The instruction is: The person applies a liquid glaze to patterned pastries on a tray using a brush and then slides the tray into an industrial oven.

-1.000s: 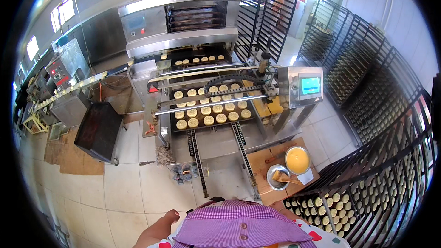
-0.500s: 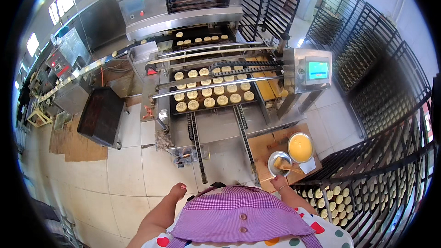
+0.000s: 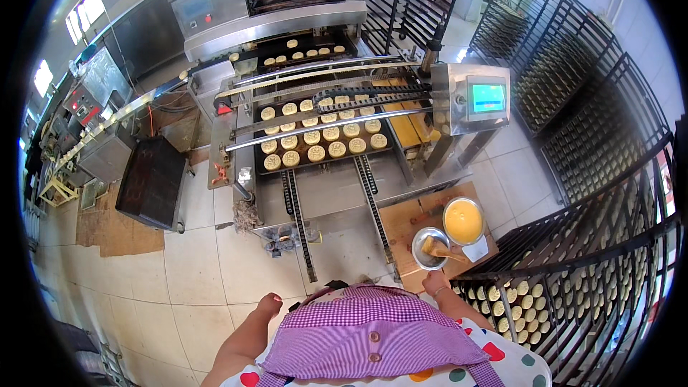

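The right hand (image 3: 435, 283) hangs low beside the purple checked apron (image 3: 373, 322), just short of a small metal bowl (image 3: 430, 247) that sits on a wooden board (image 3: 408, 218) directly ahead of it. A brush (image 3: 438, 249) lies in that bowl, its long axis running across from the bristles on the hand's inner side to the handle pointing outward to the right and resting on the bowl's rim. Whether the right fingers are curled or loose cannot be told at this size; they grasp nothing. Just beyond the bowl, farther from the hand and slightly outward, stands a larger bowl of yellow liquid (image 3: 463, 220) (egg wash, by the look of it). The left hand (image 3: 270, 306) hangs on the other side of the apron, empty with fingers seemingly loose, well apart from both bowls, so the right hand is clearly nearer. Farther ahead, between the two hands, a tray of round pastries (image 3: 322, 142) rests on the conveyor machine (image 3: 337, 193).
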Demonstrator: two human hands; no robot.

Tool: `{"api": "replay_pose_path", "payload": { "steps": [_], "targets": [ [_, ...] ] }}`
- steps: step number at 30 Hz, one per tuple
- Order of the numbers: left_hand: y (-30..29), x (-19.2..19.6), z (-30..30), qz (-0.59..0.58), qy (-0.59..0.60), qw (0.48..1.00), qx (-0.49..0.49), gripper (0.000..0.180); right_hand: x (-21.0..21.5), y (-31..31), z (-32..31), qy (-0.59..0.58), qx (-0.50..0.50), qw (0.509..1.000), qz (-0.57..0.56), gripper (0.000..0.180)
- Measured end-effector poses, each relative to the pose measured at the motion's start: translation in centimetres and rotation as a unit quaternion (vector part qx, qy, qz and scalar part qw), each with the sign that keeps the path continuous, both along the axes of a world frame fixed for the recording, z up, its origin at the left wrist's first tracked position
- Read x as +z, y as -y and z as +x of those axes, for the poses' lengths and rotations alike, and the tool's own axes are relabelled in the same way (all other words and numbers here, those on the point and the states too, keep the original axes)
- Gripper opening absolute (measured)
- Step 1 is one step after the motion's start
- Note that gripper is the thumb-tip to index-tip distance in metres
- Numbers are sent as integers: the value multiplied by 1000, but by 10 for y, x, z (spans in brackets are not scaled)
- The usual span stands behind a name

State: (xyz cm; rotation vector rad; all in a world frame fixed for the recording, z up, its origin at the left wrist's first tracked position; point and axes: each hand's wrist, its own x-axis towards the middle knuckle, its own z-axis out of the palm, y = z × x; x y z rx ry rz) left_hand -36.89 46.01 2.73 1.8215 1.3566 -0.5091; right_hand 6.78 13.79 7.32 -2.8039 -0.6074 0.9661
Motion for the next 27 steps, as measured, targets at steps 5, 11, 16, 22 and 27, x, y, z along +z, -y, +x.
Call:
{"api": "replay_pose_path", "payload": {
  "steps": [5,11,16,22,27],
  "targets": [
    [-3,3,17,11,57,998,-24,22,-3,-18,-5,11,12,999,51,26],
    [3,4,26,-3,66,997,-37,21,-33,-9,-12,-27,-51,991,117,27],
    [4,-14,-4,-9,27,1000,-9,21,-27,-4,-22,-147,4,989,3,38],
    [10,2,-10,-3,-5,1000,12,21,-44,27,-17,-58,48,995,62,40],
    [12,-11,-29,-14,11,1000,5,21,8,-9,-11,-123,-31,991,49,45]
  ]
}}
